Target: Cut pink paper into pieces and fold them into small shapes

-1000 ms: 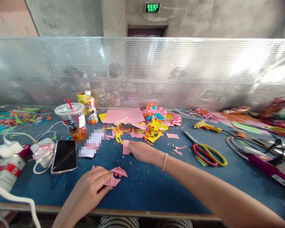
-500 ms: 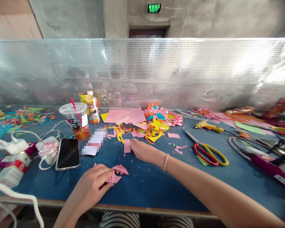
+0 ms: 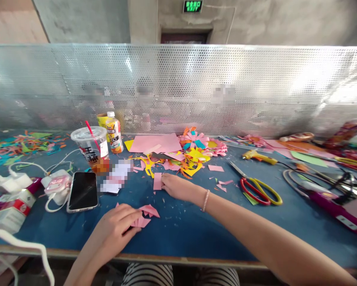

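Blue tabletop (image 3: 196, 234) is stretching beneath both hands, with a perforated metal screen (image 3: 255, 87) standing behind it. Left hand (image 3: 115, 230) is pressing flat, fingers spread and clasping nothing, on a folded pink paper piece (image 3: 147, 214) near the front edge. Right hand (image 3: 178, 186) is reaching farther back, its fingertips touching a small pink paper strip (image 3: 157, 180); whether it is pinching the strip, I cannot tell. Scissors (image 3: 260, 190) are lying right of that hand, a phone (image 3: 83, 190) left of both, and a heap of coloured paper scraps (image 3: 181, 157) just behind the strip.
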Action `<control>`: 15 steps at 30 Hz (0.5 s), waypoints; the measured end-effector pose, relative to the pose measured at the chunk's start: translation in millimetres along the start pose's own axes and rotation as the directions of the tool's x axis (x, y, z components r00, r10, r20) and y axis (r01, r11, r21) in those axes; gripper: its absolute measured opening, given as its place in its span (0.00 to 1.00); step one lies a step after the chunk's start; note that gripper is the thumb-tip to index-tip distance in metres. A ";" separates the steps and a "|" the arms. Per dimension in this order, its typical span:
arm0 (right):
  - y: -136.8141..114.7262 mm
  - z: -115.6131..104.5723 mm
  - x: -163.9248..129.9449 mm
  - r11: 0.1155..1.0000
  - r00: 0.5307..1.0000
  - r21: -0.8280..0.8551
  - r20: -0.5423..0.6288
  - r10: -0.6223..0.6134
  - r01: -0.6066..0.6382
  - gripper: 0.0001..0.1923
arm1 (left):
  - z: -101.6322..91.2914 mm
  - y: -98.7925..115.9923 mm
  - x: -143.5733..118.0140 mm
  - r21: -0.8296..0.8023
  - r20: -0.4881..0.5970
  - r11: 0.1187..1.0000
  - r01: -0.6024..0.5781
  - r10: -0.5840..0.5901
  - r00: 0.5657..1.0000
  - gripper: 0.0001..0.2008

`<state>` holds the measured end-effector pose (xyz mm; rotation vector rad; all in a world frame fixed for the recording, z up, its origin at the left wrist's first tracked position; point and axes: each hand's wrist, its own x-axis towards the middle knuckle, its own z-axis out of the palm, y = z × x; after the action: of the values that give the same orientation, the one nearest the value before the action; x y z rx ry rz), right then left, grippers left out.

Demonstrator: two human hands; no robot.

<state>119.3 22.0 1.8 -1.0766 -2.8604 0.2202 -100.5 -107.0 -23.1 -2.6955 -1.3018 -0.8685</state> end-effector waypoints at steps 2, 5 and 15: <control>-4.6 3.0 -1.5 0.999 1.000 -0.051 -0.013 0.002 -0.003 0.10 | 0.5 -1.1 -0.4 0.006 0.006 1.000 -0.006 0.006 1.000 0.12; -10.0 7.1 -3.8 0.993 0.999 -0.117 -0.035 -0.006 0.002 0.12 | 0.8 -1.9 -0.8 0.007 0.007 1.000 -0.004 0.004 1.000 0.12; 1.9 -5.1 6.8 0.998 0.999 0.049 -0.033 0.029 -0.027 0.07 | -2.5 0.9 0.2 0.011 0.017 1.000 -0.003 0.002 1.000 0.12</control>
<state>116.0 28.4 6.7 -1.1012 -2.7963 0.2687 -100.9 -108.1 -20.7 -2.7017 -1.3022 -0.8378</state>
